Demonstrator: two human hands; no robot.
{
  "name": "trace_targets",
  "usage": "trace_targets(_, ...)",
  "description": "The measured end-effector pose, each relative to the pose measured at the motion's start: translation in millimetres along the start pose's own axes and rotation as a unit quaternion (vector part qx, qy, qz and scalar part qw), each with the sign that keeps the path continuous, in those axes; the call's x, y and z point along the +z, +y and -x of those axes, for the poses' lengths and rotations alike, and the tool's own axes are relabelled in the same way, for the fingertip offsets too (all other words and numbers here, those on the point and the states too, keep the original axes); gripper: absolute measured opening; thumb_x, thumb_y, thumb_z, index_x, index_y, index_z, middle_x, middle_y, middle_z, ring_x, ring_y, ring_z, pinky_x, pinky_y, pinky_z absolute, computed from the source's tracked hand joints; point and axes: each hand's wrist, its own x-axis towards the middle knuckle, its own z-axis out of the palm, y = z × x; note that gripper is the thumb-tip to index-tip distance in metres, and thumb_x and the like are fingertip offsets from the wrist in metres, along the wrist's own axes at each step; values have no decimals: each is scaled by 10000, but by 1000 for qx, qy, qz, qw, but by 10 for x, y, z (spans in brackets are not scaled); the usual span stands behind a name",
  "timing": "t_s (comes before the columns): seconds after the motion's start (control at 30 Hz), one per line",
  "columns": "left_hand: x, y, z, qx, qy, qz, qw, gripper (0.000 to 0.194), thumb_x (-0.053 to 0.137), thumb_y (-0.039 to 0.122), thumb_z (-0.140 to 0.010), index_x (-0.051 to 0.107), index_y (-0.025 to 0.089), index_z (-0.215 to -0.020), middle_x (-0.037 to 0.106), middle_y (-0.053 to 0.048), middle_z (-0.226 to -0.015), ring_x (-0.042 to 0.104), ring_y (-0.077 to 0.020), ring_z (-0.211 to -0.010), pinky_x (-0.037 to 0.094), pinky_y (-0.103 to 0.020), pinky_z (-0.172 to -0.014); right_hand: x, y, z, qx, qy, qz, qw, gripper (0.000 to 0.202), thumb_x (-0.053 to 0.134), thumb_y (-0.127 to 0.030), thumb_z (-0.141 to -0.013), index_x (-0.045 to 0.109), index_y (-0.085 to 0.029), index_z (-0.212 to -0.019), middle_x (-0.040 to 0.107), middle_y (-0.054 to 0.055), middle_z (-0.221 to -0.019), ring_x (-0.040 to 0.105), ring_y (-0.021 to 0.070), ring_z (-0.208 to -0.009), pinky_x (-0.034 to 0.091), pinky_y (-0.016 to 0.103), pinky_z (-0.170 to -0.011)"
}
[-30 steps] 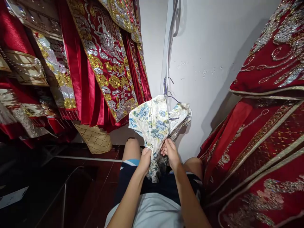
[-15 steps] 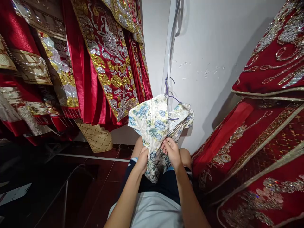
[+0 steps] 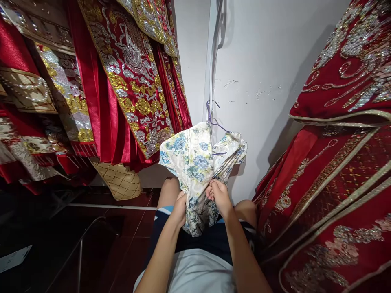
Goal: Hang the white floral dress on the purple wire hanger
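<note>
A short-sleeved floral garment (image 3: 195, 156), cream with blue roses and green leaves, hangs in front of me on a thin purple hanger (image 3: 218, 124). My left hand (image 3: 181, 207) grips its left side near the waist, thumb on top and the other fingers behind the cloth. On the front edge of the garment, my right hand (image 3: 219, 194) pinches the fabric between thumb and curled fingers. Below both hands the lower part bunches up over my lap. Inside the open neckline, part of the hanger shows.
Red garments with gold and silver embroidery (image 3: 137, 81) hang at the left. Beaded red dresses (image 3: 332, 162) crowd the right side. A white upright pole (image 3: 210, 61) stands against the pale wall (image 3: 259, 49). A white rod (image 3: 113, 206) lies low over the dark red tiles (image 3: 131, 244).
My view has shifted slightly, and my knees have spread wider apart. Both hands keep their hold on the garment; the right hand's fingers look more tightly curled.
</note>
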Motion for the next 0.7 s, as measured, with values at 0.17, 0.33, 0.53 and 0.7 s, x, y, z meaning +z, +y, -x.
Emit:
trace_targets(0.17,-233,-68,-213,0,129,12,992,192,673,323,-692,630,199,-833,647,-59,-799,651,-267,-894,511,-333,-750,-83,-101,50,28,-18,3,999,340,687,-496,-729,578,-191,-624,573,3,-432,421,96,-370,285,218,-387)
trace_targets(0.33,-235,-41,-160,164,230,-101,954,312,633,230,-714,607,237,-1025,583,-44,-1069,561,-206,-1034,447,-290,-865,-90,-95,85,1,2,27,1000,352,719,-510,-725,620,-188,-623,571,1,-435,416,99,-378,305,234,-403)
trace_targets(0.53,246,-60,-12,228,-49,-220,947,128,614,185,-740,596,210,-864,598,-23,-871,562,-196,-858,420,-293,-799,-28,-112,174,-15,-67,72,995,171,714,-319,-734,625,-184,-677,607,-15,-489,498,111,-452,373,230,-470)
trace_targets(0.7,512,-8,-129,230,-100,-190,949,163,541,282,-869,468,207,-744,453,31,-673,452,-140,-639,331,-246,-615,-2,-563,-113,-39,-54,15,998,118,660,-272,-749,661,-171,-690,591,-26,-496,438,80,-407,315,206,-413)
